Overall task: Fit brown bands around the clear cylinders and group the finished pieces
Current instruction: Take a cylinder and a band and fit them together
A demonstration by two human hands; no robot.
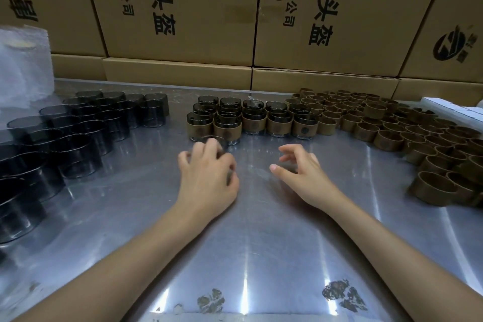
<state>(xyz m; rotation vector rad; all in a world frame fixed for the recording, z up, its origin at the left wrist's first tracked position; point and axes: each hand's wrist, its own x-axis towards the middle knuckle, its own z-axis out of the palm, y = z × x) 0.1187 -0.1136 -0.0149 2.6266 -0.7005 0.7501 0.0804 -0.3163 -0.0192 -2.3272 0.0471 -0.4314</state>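
Left hand [207, 178] on desk [251, 243], fingers curled over clear cylinder [219, 141], mostly hidden. Right hand [300, 167] just beside, fingers loosely spread, holding nothing. Banded cylinders [252, 119] grouped just beyond hands. Bare cylinders [78, 133] left, brown bands [392, 123] right.

Two bare forearms come in from the bottom edge, with no sleeves, gloves, watch or bracelet on them. The left hand [207, 178] and right hand [300, 172] carry no rings. The nails are short and unpainted; the right thumb's nail shows plainly. Wide-angle distortion makes the forearms look long and broad near the lower corners.
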